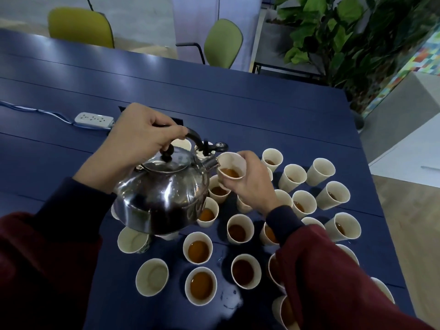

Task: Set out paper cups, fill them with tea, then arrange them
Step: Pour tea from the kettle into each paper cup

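Filling is going on: kettle spout is meeting a lifted paper cup.

The left hand (pixel 140 139) is gripping the black handle of the steel kettle (pixel 164 196), fingers curled round it, and is tipping the spout (pixel 210 163) toward the right. The right hand (pixel 250 184) is holding one paper cup (pixel 231 166) above the blue table (pixel 214 103), fingers wrapped round its wall, its rim just beside the spout and a little tea showing inside. Filled cups (pixel 198 248) are crowding the near and right side; two empty cups (pixel 152 277) are waiting near left. The next move is likely calling for a steady tilt, then levelling the kettle before setting this cup down and taking an empty one.
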A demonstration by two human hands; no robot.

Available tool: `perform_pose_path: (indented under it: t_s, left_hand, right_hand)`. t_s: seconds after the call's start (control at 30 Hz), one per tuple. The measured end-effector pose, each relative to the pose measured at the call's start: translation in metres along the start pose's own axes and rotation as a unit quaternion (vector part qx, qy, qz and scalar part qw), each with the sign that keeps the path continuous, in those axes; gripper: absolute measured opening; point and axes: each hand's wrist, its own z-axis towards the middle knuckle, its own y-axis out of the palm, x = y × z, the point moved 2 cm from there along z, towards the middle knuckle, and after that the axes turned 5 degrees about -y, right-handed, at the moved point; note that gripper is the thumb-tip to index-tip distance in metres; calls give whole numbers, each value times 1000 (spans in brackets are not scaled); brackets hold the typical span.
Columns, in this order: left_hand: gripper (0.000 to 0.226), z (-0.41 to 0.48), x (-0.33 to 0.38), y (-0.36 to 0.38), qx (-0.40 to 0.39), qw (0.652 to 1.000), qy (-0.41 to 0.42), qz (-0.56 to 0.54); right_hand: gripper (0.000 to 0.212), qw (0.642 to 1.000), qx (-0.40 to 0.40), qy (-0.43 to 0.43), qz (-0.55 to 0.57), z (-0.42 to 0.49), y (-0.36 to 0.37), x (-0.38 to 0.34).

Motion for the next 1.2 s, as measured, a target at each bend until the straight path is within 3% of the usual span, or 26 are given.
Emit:
perform_pose_path:
  t_s: [0.23, 0.43, 0.73, 0.83, 0.93, 1.07, 1.13, 1.2]
  left_hand:
    - [22, 38, -25, -26, 57, 996, -44, -51]
    - [42, 74, -49, -47, 80, 980, -113, -141]
    - [45, 111, -60, -66, 17, 955, -158, -249]
    - [39, 113, -55, -63, -11, 943, -157, -293]
    - [45, 111, -47, -55, -72, 926, -144, -343]
    - [46, 107, -33, -40, -130, 893, -126, -412]
    - [49, 102, -26, -32, -152, 882, -116, -430]
    - [53, 96, -17, -24, -177, 883, -95, -424]
  right_hand:
    - [59, 990, 1, 22, -138, 64, 10, 14]
    - [59, 970, -49, 82, -224, 102, 37, 43]
    - [60, 940, -80, 178, -281, 104, 68, 63]
    - [70, 936, -98, 228, -250, 103, 63, 54]
    - [68, 955, -13, 250, -158, 109, 45, 17]
    - [41, 988, 102, 120, 3, 118, 28, -73]
    - [45, 990, 98, 65, 73, 118, 30, -116]
    - [62, 986, 79, 77, 123, 118, 37, -142]
